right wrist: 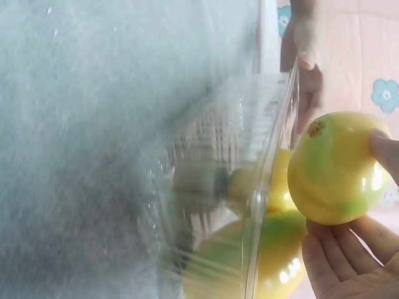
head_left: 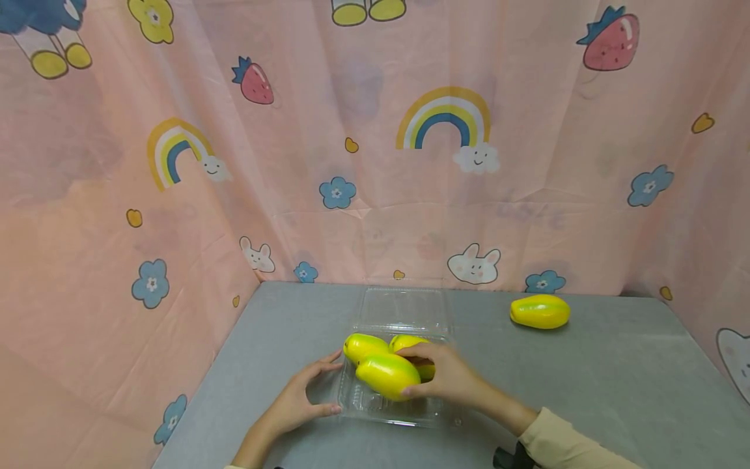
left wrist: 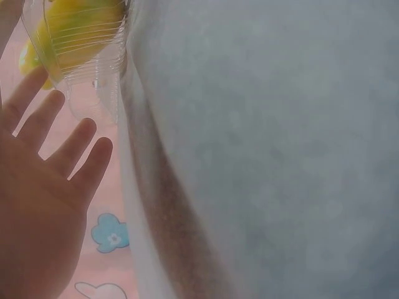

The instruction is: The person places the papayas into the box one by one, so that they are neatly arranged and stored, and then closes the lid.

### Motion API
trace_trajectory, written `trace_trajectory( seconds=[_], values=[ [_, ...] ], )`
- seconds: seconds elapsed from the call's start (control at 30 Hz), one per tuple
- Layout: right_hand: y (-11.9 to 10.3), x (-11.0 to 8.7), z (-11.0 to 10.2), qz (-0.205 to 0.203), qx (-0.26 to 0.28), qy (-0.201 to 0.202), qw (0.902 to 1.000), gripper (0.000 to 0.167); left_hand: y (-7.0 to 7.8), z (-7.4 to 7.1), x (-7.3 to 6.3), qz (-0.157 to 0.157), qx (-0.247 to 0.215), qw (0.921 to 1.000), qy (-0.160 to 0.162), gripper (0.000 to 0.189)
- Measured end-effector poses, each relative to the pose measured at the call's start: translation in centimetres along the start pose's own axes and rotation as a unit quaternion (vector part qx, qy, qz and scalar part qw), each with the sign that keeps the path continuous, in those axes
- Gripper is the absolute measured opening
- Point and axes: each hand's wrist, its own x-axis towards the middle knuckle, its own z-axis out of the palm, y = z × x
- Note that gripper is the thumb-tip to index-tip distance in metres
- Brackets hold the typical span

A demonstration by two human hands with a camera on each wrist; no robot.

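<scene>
My right hand [head_left: 442, 376] grips a yellow-green papaya [head_left: 387, 376] between thumb and fingers, over a clear plastic clamshell box [head_left: 383, 421]. In the right wrist view this papaya [right wrist: 336, 168] sits above the box rim, its brown stem end showing. Inside the box lie two more papayas, one at the left [head_left: 362, 345] and one behind [head_left: 405, 341], partly hidden by the right hand. My left hand [head_left: 299, 397] spreads its fingers and thumb along the box's left side, fingertips right at the wall. The left wrist view shows those fingers [left wrist: 47, 124] extended, holding nothing.
The clear lid [head_left: 404, 309] lies folded back behind the box. Another papaya [head_left: 540, 311] rests at the back right of the grey table [head_left: 586, 378]. A pink patterned cloth [head_left: 375, 228] hangs behind and beside the table. A dark object [head_left: 512, 458] shows by the right sleeve.
</scene>
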Motion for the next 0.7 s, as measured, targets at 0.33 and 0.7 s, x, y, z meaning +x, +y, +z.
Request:
trace_trajectory(
  seconds=[0.33,0.7],
  values=[
    [-0.5,0.2,1.4,0.027,-0.003,-0.011,0.9996,0.064,-0.1,0.0,0.0,0.000,-0.002,1.0000,0.001,0.070],
    [-0.3,0.6,2.8,0.035,-0.012,-0.009,0.9993,0.066,-0.4,0.1,0.0,-0.009,-0.005,0.9999,0.000,0.071]
  ],
)
